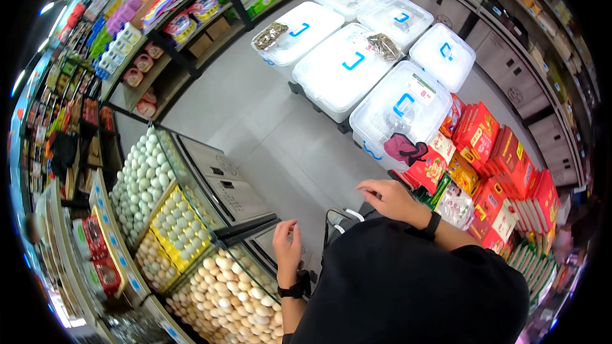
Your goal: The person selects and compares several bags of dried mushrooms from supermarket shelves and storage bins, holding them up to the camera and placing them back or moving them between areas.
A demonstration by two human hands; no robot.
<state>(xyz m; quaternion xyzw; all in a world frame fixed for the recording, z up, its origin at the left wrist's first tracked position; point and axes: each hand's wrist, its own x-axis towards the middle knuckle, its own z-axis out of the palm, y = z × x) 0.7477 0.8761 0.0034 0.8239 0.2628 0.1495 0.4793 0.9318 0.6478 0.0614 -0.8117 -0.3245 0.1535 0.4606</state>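
Note:
My left hand [287, 246], with a dark watch at the wrist, hangs in the aisle beside the glass-walled egg bin. Nothing shows in it, and its fingers are loosely bent. Brown eggs [228, 296] are heaped nearest to it, and pale green eggs [146, 167] lie farther off. My right hand [393, 199] is also empty, its fingers slightly apart, with a black band on the wrist. It is nearest to the stacked red packages [427, 172] and a crumpled maroon cloth [404, 148] on a lidded plastic bin [397, 105].
Several white lidded bins [342, 64] stand grouped ahead on low dark bases. Grey floor [258, 119] runs between them and the egg stand. Shelves of detergent [143, 62] rise at the left, and cabinets [502, 62] line the right. Yellow trays [179, 227] hold more eggs.

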